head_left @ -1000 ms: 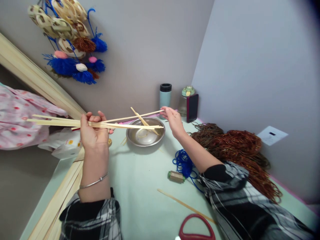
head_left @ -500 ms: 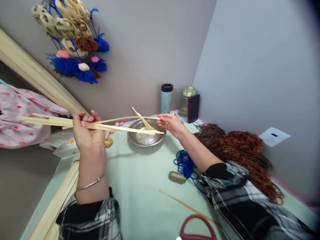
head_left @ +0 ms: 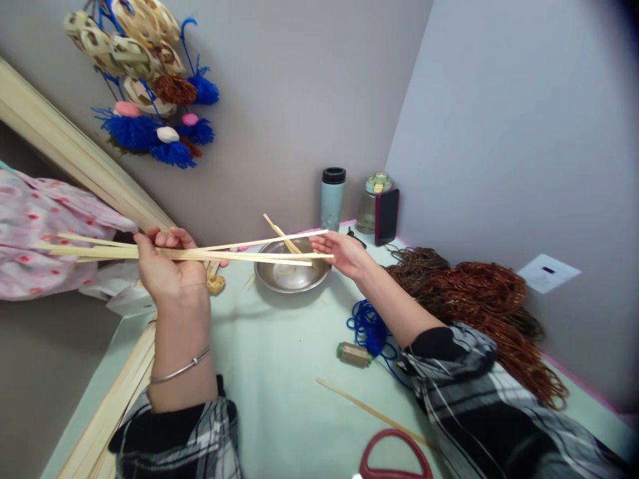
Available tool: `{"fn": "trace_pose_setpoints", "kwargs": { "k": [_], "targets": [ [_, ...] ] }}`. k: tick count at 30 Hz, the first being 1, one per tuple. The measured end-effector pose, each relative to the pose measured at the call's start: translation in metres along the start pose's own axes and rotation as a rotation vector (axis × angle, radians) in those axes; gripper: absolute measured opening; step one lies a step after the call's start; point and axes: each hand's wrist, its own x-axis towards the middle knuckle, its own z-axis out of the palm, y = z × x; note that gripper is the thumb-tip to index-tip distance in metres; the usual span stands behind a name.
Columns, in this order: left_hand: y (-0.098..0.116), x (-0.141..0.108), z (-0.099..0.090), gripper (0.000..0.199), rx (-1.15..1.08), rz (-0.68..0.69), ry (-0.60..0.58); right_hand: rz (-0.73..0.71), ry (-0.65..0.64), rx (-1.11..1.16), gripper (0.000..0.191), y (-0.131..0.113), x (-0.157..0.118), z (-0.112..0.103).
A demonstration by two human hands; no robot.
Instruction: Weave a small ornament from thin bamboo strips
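Cream strips (head_left: 114, 252) lie across the left hand (head_left: 172, 269), and I see its fingers curled round them. Their far ends reach out over the metal bowl (head_left: 292, 285), close to the right hand (head_left: 344, 254). Its fingers are bent and near together by the tips, but I can't tell if they pinch one. If the left hand goes loose, I think the bunch could slide out and fan apart. If one strip gets bent too hard, it could crack. Low ends could bump the bowl or catch on the short strips (head_left: 276, 228) poking out of it. I also watch the blue cup (head_left: 333, 206) and the phone (head_left: 387, 217), because a quick poke could tip them. Closer in, the right sleeve (head_left: 449, 379) is near the blue string (head_left: 370, 329) and could drag it and the spool (head_left: 354, 354).
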Motion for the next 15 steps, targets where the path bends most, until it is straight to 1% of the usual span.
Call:
{"fn": "trace_pose_setpoints", "kwargs": {
  "k": [1,2,4,5,6,7,8,9,11,13,15],
  "targets": [
    [0.001,-0.003,0.004,0.030,-0.088,0.066,0.074,0.003,-0.053,-0.080,0.007,0.002,-0.001,-0.001],
    [0.001,-0.007,0.010,0.029,-0.155,0.104,0.129,0.007,-0.148,-0.172,0.017,0.004,-0.004,0.000],
    [0.000,-0.017,0.026,0.033,-0.219,0.108,0.209,-0.002,-0.378,-0.314,0.043,0.008,-0.012,0.006],
    [0.000,-0.023,0.035,0.035,-0.208,0.077,0.219,-0.014,-0.463,-0.339,0.053,0.010,-0.016,0.010],
    [-0.001,-0.028,0.044,0.038,-0.200,0.043,0.240,-0.029,-0.508,-0.321,0.059,0.011,-0.019,0.015],
    [-0.002,-0.034,0.052,0.039,-0.204,0.003,0.253,-0.044,-0.514,-0.265,0.059,0.011,-0.021,0.019],
    [-0.004,-0.039,0.060,0.040,-0.219,-0.040,0.258,-0.063,-0.492,-0.176,0.056,0.010,-0.022,0.022],
    [-0.007,-0.044,0.066,0.041,-0.249,-0.050,0.287,-0.083,-0.451,-0.068,0.051,0.009,-0.021,0.024],
    [-0.015,-0.052,0.076,0.042,-0.269,-0.112,0.259,-0.109,-0.354,0.127,0.039,0.005,-0.017,0.024],
    [-0.025,-0.057,0.079,0.040,-0.255,-0.176,0.208,-0.117,-0.270,0.235,0.030,0.000,-0.012,0.020],
    [-0.033,-0.059,0.077,0.034,-0.232,-0.230,0.168,-0.111,-0.195,0.253,0.026,-0.004,-0.007,0.014]
  ]
}}
